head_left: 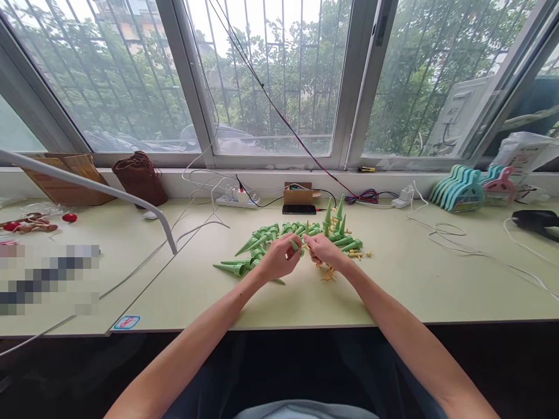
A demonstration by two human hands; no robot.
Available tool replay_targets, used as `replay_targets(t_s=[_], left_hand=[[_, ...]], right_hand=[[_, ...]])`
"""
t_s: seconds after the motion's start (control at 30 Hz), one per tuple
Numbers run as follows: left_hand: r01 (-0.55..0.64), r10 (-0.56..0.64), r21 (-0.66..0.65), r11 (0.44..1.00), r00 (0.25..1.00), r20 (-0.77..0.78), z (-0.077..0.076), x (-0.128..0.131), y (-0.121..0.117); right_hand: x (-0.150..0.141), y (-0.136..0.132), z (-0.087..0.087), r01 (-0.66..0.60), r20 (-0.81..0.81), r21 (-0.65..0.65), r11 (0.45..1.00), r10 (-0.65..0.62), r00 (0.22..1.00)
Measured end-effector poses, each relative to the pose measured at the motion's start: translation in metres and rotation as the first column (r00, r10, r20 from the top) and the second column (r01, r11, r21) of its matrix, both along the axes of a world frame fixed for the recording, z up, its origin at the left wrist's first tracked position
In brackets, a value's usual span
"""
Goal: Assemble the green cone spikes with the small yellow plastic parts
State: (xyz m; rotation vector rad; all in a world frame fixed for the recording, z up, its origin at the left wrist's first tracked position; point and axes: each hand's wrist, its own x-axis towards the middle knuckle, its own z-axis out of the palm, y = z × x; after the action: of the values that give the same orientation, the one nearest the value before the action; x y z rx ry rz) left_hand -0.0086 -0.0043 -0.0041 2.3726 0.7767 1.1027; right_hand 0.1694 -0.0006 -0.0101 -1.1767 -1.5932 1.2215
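My left hand (282, 256) is closed around a green plastic watering spike (294, 245), whose tapered tip shows between the fingers. Close beside it, my right hand (323, 250) pinches a small yellow plastic piece (305, 247), mostly hidden by the fingers. The two hands almost meet over the table. Behind and left of them lie several more green spikes (238, 268), with wide collars and pointed ends. Other spikes (327, 220) stand upright behind my right hand. Loose yellow pieces (328, 274) are scattered below and beside that hand.
A phone (299, 209) lies behind the pile, before a small cardboard box (297, 195). Power strip (238, 199) and cables run along the window wall. At right are teal hangers (458, 189); at left, a brown pouch (140, 179) and a grey curved arm (109, 189).
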Motion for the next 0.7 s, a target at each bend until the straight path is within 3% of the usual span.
replay_targets(t_s=[0.2,0.7], left_hand=[[-0.004,0.004,0.011,1.000,1.000,0.001,0.0023,0.0006,-0.0011],[0.061,-0.059,0.071,0.996,0.998,-0.031,0.0004,0.0000,0.0015]], right_hand=[[0.0003,0.0006,-0.0012,-0.042,-0.098,-0.082,0.996,0.034,0.995],[0.0012,-0.0010,0.0008,-0.017,0.080,0.100,0.995,0.009,0.997]])
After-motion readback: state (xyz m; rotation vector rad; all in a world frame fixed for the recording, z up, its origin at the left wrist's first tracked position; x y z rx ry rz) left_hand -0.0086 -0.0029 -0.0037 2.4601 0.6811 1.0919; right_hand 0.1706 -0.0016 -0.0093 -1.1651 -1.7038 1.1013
